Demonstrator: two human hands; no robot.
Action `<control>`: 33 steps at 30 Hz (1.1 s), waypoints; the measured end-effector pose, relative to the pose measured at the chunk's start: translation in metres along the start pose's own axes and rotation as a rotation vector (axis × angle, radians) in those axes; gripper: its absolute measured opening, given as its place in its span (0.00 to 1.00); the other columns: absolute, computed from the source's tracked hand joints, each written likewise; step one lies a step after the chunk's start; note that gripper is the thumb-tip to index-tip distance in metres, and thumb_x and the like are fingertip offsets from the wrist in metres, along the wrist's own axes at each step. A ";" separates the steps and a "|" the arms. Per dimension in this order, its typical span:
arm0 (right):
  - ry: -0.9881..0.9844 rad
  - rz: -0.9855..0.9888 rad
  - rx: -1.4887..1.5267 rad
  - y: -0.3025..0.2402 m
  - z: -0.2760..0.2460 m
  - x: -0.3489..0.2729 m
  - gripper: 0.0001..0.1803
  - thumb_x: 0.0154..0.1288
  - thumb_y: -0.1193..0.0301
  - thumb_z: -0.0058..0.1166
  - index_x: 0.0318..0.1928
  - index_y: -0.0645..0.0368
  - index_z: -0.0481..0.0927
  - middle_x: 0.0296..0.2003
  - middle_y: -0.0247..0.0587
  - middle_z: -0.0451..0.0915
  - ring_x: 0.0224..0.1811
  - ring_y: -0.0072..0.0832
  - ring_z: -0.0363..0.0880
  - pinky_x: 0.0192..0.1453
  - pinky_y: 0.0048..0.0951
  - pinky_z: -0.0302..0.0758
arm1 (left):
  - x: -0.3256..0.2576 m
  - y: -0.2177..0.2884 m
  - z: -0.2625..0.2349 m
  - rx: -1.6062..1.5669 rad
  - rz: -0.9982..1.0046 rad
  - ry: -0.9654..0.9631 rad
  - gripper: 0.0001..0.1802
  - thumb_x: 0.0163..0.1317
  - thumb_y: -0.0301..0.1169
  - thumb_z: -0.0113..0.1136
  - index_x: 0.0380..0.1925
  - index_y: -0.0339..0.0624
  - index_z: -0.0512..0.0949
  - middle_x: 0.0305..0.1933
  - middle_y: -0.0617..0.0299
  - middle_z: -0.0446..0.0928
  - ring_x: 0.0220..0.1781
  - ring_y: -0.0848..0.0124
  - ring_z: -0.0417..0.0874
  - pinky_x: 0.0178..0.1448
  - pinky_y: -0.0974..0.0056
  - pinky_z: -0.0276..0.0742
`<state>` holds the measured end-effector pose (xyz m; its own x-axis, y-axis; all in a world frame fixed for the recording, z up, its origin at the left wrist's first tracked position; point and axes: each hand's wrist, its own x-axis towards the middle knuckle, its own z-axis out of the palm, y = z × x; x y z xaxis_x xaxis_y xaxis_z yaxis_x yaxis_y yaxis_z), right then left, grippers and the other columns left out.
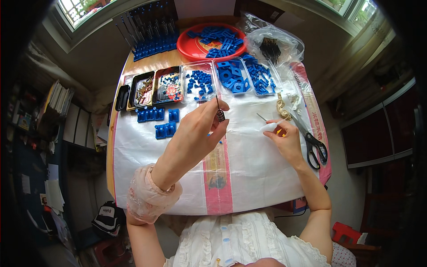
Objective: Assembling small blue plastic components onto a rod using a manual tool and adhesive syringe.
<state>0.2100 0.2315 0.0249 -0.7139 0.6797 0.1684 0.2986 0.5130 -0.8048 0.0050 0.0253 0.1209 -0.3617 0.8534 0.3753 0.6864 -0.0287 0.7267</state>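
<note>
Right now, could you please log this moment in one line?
left hand: dark spring; right hand: metal-tipped tool; near right: scissors

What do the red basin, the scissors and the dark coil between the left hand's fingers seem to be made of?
Basin: probably plastic, glossy and evenly red.
Scissors: likely metal blades, judging by their grey look; the smooth black handles look like plastic.
Coil: likely metal wire with a dark finish, thin and wound in loops.

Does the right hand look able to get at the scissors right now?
Probably yes: the scissors lie just beside the right hand, handles uncovered. That hand holds a white item, though, so it may need freeing first.
</note>
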 end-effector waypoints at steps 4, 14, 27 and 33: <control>-0.092 -0.049 -0.088 -0.005 -0.002 0.005 0.15 0.56 0.77 0.75 0.45 0.62 0.89 0.30 0.38 0.80 0.28 0.24 0.76 0.34 0.30 0.73 | -0.006 -0.006 -0.004 -0.031 -0.033 0.017 0.12 0.68 0.19 0.67 0.49 0.34 0.79 0.39 0.55 0.86 0.39 0.70 0.91 0.46 0.67 0.86; -0.175 -0.242 -0.079 0.000 0.041 0.053 0.14 0.59 0.76 0.72 0.46 0.62 0.87 0.31 0.39 0.80 0.29 0.27 0.78 0.37 0.31 0.74 | -0.013 -0.005 -0.004 -0.035 -0.040 0.031 0.11 0.67 0.19 0.67 0.49 0.33 0.79 0.39 0.55 0.86 0.40 0.70 0.91 0.46 0.67 0.86; -0.100 -0.249 -0.214 -0.005 0.009 0.034 0.22 0.58 0.78 0.71 0.54 0.64 0.81 0.45 0.49 0.81 0.38 0.42 0.83 0.44 0.42 0.80 | -0.012 -0.014 0.000 -0.087 -0.008 0.080 0.13 0.67 0.19 0.66 0.50 0.32 0.77 0.37 0.54 0.83 0.36 0.68 0.88 0.42 0.65 0.85; -0.127 -0.075 -0.647 0.008 -0.021 -0.013 0.14 0.64 0.76 0.67 0.46 0.64 0.78 0.47 0.52 0.81 0.45 0.55 0.84 0.47 0.52 0.80 | -0.013 -0.011 -0.003 -0.073 -0.058 0.068 0.12 0.68 0.19 0.67 0.49 0.33 0.79 0.43 0.58 0.86 0.42 0.71 0.90 0.49 0.67 0.88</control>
<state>0.2354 0.2376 0.0286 -0.8046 0.5834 0.1106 0.5372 0.7945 -0.2830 -0.0005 0.0131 0.1099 -0.4435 0.8173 0.3678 0.6162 -0.0199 0.7874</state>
